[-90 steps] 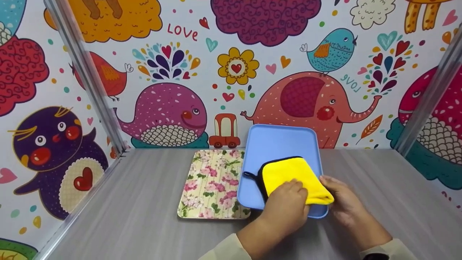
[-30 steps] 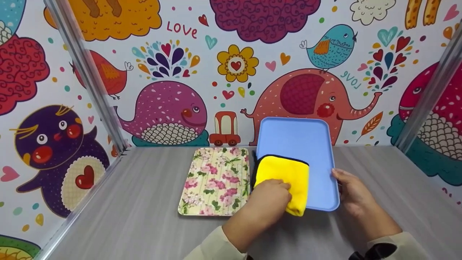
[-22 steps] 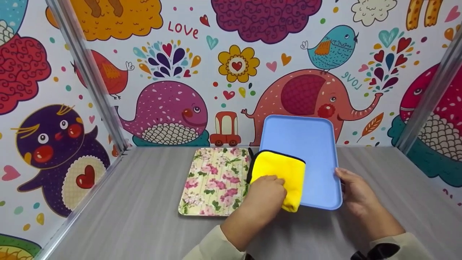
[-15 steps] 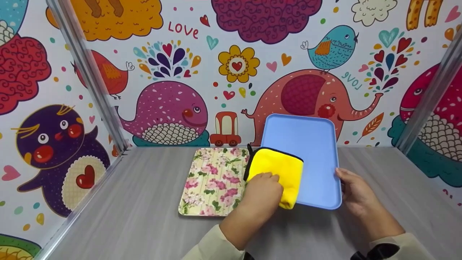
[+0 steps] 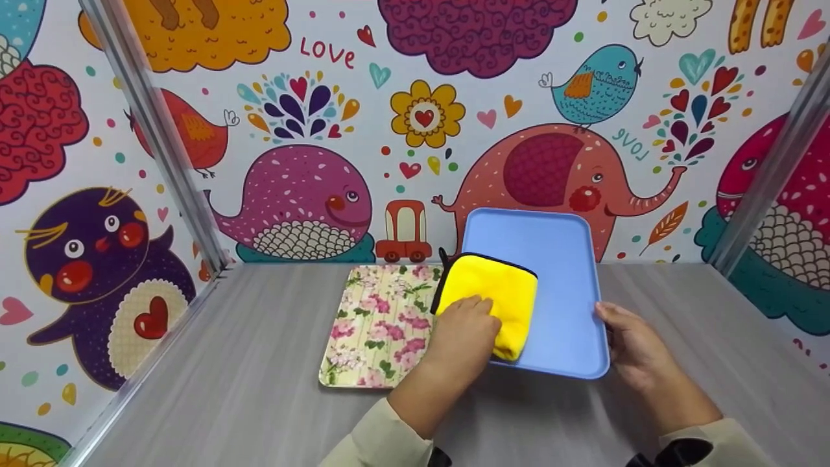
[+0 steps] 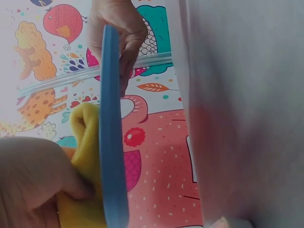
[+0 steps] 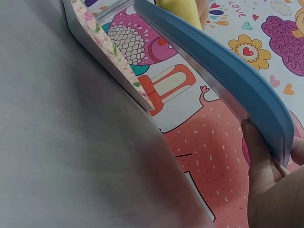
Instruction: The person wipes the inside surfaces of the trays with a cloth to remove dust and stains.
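My right hand [image 5: 642, 347] grips the right edge of a light blue tray [image 5: 567, 305], thumb on the upper face and fingers beneath. In the right wrist view the tray [image 7: 228, 76] is held up off the table. A folded yellow cloth [image 5: 493, 279] with black trim and a black loop lies against the tray's left part, its corner past the left rim. My left hand [image 5: 463, 331] holds the cloth against the tray; in the left wrist view its thumb digs into the bunched cloth [image 6: 85, 166]. Most of the left fingertips are sunk in the fabric.
A flower-patterned tray [image 5: 382, 331] lies on the grey table [image 5: 259, 363], just left of the blue tray, partly behind my left forearm. Cartoon-printed walls [image 5: 305, 194] with metal corner posts [image 5: 155, 136] close in the back and sides.
Over the three seconds my left hand has slid the cloth leftward and, lately, upward across the blue tray. The blue tray went right, then slightly back left. The flowered tray stays put.
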Demonstrator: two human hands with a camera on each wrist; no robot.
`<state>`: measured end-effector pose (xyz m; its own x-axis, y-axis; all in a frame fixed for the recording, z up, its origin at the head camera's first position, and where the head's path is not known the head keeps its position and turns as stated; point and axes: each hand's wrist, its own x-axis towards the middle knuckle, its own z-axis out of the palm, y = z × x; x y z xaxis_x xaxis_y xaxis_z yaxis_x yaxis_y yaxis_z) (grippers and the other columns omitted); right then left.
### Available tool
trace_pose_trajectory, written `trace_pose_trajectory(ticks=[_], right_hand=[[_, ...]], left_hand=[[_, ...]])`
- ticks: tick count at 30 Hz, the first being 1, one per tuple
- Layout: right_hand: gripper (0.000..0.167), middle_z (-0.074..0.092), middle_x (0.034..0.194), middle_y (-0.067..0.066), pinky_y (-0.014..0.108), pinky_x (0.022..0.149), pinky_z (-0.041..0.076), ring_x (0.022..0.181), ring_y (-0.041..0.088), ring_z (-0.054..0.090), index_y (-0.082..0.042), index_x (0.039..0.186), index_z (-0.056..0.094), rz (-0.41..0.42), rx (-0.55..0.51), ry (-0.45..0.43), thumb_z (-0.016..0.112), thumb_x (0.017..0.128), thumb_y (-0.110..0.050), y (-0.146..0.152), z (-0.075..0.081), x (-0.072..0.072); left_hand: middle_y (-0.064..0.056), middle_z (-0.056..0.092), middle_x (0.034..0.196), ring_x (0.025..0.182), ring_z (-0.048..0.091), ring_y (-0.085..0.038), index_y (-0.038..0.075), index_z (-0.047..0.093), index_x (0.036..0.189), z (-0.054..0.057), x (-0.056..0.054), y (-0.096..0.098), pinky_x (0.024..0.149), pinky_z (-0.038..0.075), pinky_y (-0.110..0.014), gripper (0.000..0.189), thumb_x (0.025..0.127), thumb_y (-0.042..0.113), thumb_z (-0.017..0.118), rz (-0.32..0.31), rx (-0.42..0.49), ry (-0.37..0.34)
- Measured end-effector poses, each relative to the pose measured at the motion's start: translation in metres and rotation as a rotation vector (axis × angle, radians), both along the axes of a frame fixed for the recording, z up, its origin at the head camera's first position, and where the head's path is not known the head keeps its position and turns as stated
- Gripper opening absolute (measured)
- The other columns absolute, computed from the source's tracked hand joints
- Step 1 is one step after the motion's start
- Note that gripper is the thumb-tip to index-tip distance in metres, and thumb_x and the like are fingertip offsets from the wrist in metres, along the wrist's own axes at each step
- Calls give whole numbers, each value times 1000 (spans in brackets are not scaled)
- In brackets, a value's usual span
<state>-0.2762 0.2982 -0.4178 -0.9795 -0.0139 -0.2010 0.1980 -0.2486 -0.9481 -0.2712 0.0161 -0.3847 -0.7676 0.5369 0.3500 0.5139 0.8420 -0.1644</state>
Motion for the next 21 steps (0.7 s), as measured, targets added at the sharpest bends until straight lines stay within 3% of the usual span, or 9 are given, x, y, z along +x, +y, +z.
trace_pose_trajectory(ticks=[5,13,21], right_hand=[[26,74,94,-9,28,84,57,90,10,69,-29,95,75,3,-5,0,53,109,-34,-5,0,1],[26,74,92,-9,29,82,57,88,9,69,-29,95,74,15,18,1,52,109,-31,-12,-2,1],[25,74,92,-8,30,81,57,88,10,69,-29,96,74,9,9,0,53,109,-31,-17,0,4]], left_hand=[[1,73,131,126,65,-17,22,80,120,-1,-5,-2,113,51,-33,34,88,34,83,14,8,-25],[0,75,129,124,67,-18,21,78,123,-4,-10,-4,111,52,-33,37,89,32,82,45,50,-55],[-2,72,134,131,64,-18,12,72,129,-3,-10,-2,113,51,-35,45,89,32,81,144,91,-138]])
